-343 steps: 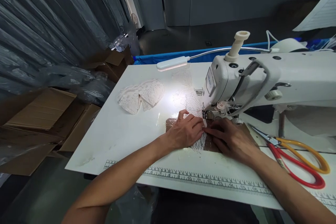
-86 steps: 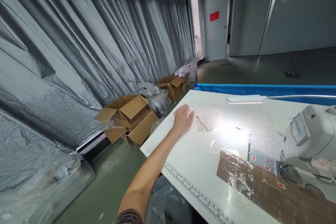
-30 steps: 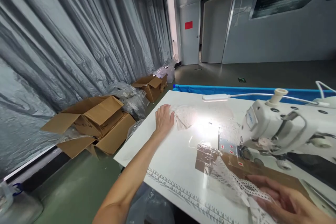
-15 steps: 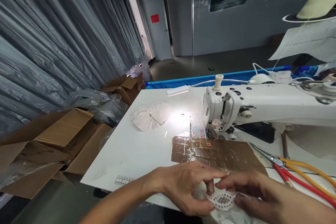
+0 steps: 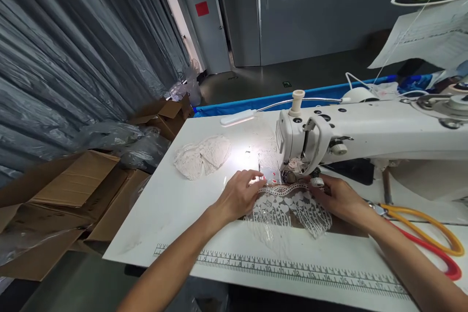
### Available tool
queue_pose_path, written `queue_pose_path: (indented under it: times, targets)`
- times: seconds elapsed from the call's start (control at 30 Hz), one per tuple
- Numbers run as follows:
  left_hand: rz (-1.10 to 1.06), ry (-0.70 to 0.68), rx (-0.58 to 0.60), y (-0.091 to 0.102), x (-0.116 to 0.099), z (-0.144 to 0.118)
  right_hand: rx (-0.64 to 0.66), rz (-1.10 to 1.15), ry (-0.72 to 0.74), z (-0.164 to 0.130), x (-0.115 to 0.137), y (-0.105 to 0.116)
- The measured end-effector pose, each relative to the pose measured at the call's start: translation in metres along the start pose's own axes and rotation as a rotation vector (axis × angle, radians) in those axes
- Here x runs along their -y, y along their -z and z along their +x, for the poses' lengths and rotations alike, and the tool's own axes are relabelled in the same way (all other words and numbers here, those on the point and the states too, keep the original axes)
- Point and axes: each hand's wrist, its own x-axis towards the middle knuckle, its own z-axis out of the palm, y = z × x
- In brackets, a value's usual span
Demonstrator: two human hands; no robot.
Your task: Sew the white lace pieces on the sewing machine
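Note:
A piece of white lace (image 5: pixel 283 205) with a dotted band and a fringed lower part is stretched between my hands, just in front of the needle area of the white sewing machine (image 5: pixel 365 131). My left hand (image 5: pixel 241 194) is closed on the left end of the band, its index finger reaching over the metal plate. At the other end, my right hand (image 5: pixel 338 197) pinches the band close to the presser foot; its fingertips are partly hidden behind a knob. Beneath the lace lies a brown sheet (image 5: pixel 347 226).
A second lace piece (image 5: pixel 203 156) lies flat on the white table (image 5: pixel 175 209). Orange-handled scissors (image 5: pixel 427 222) and a red-handled tool (image 5: pixel 444 261) rest on the right. A lamp (image 5: pixel 237 118) lights the needle area. Open cardboard boxes (image 5: pixel 76 183) stand left of the table.
Both hands have moved forward from the table's front edge to the needle area. The lace, bunched between them earlier, is now spread out over the brown sheet.

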Motion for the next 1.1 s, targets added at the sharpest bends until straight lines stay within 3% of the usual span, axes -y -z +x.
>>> queue_pose_path:
  times: [0.2,0.3,0.4,0.47,0.57,0.67,0.73,0.87,0.93,1.1]
  targets:
    - [-0.177,-0.149,0.125,0.005,-0.023,0.001,0.052,-0.041,0.031,-0.011,0.009,0.007]
    - [-0.168,-0.119,0.197,0.005,-0.024,0.001,-0.004,-0.031,-0.043,-0.01,0.004,0.008]
    - [-0.218,-0.064,0.202,0.005,-0.024,0.0,0.007,0.158,-0.083,-0.01,0.002,0.006]
    - [-0.284,0.033,0.17,0.007,-0.026,0.0,0.075,0.338,-0.103,-0.012,0.009,0.002]
    - [-0.492,0.285,0.195,0.015,-0.032,0.001,0.181,0.57,-0.156,-0.016,0.03,-0.011]
    - [-0.799,0.542,0.282,0.024,-0.034,0.003,0.302,0.746,-0.018,-0.017,0.05,-0.022]
    - [-0.9,0.711,0.307,0.027,-0.035,0.004,0.323,0.628,0.106,-0.013,0.054,-0.024]
    - [-0.871,0.901,0.326,0.027,-0.038,0.004,0.078,-0.117,0.198,-0.005,0.039,-0.018]
    - [-0.805,0.889,0.315,0.026,-0.04,0.002,-0.005,-0.333,0.3,-0.003,0.029,-0.017]
    - [-0.535,0.763,0.24,0.027,-0.039,0.0,-0.078,-0.487,0.687,0.001,0.014,-0.029]
